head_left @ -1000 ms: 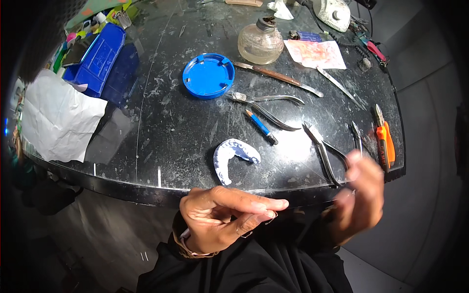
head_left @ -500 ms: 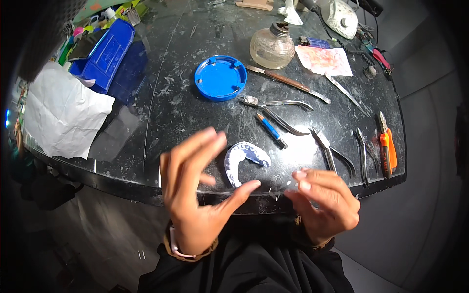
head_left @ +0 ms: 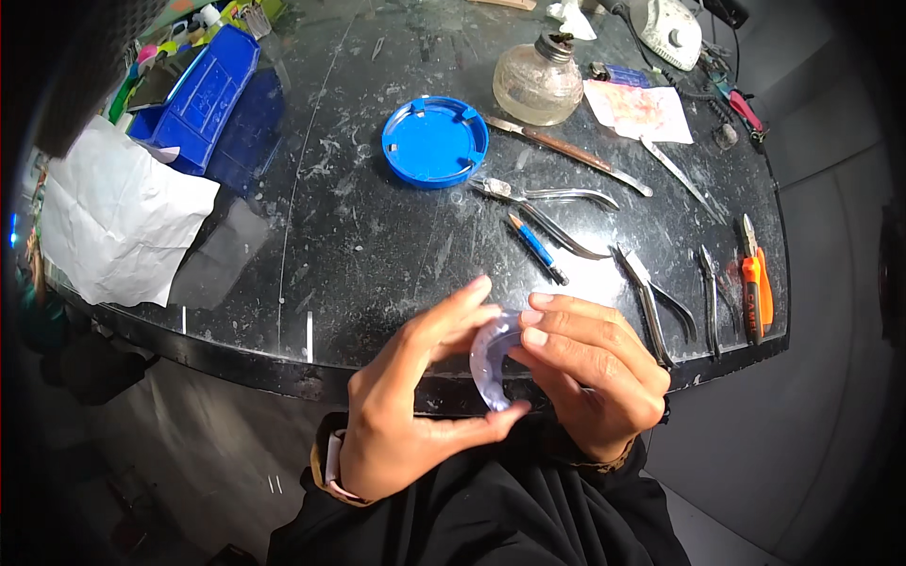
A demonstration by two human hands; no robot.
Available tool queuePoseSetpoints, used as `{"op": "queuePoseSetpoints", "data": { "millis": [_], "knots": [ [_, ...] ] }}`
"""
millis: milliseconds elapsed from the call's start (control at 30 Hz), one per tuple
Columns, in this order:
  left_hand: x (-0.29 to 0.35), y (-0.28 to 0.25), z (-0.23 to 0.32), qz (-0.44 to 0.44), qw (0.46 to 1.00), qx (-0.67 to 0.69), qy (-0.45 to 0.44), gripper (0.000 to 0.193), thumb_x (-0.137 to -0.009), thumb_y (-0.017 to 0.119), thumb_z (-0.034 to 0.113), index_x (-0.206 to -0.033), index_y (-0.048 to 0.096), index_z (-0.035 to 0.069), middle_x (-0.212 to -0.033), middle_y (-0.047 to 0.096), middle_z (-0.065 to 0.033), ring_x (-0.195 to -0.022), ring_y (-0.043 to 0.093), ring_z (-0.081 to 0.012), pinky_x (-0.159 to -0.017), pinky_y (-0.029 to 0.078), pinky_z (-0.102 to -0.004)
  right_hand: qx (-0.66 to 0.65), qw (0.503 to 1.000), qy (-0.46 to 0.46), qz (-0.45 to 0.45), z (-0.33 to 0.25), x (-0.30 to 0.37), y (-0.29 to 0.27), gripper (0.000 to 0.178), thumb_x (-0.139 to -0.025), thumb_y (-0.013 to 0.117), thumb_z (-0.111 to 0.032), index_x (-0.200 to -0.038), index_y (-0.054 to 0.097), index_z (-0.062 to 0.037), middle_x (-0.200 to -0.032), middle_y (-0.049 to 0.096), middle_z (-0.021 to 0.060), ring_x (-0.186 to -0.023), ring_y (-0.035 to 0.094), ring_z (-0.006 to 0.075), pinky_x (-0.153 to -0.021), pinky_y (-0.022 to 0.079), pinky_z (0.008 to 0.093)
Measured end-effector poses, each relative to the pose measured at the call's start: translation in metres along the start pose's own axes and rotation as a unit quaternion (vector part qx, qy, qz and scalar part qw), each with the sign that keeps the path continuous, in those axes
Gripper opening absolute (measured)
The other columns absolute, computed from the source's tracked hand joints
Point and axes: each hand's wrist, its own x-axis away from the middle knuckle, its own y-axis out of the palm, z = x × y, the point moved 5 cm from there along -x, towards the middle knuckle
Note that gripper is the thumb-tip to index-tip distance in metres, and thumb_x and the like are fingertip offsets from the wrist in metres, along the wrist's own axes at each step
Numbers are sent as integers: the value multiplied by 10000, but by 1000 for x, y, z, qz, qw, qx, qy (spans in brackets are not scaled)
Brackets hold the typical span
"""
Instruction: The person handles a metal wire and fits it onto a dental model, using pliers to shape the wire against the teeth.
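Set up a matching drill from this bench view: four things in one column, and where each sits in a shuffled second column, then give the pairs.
Things:
1. dental cast
2. blue round lid
3. orange-handled cutters
4. white paper sheet

Places:
A. at the left edge of the dark bench top
B. held between the left hand and right hand, at the near rim
C. near the right edge, beside steel pliers
D. mid-bench, just left of the glass spirit lamp

Pairs: 1-B, 2-D, 3-C, 4-A
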Motion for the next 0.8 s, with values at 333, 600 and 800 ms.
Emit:
{"op": "queuePoseSetpoints", "data": {
  "millis": [333,600,800],
  "knots": [
    [12,4,8,18,990,131,56,767,-565,822,-29,-1186,373,-58,-1136,494,-206,-1023,584,-292,-810,542,-333,18,996,-31,-80,-14,-7,-9,345,-636,664,-84,-968,660,9,-921,652,128,-922,630,292,-797,513,380],
    [14,4,8,45,987,100,113,708,-515,871,52,-1077,443,3,-992,568,-166,-926,626,-245,-756,548,-289,42,998,-43,-23,-23,0,-11,564,-629,726,-34,-1145,501,-14,-876,665,149,-871,644,297,-769,527,394],
    [14,7,11,64,985,117,112,674,-514,872,62,-1049,464,14,-993,569,-163,-902,631,-228,-755,547,-277,60,995,-25,-71,-28,-5,-15,847,-638,746,59,-1309,238,-44,-898,662,176,-877,640,331,-799,519,417]
  ]
}}
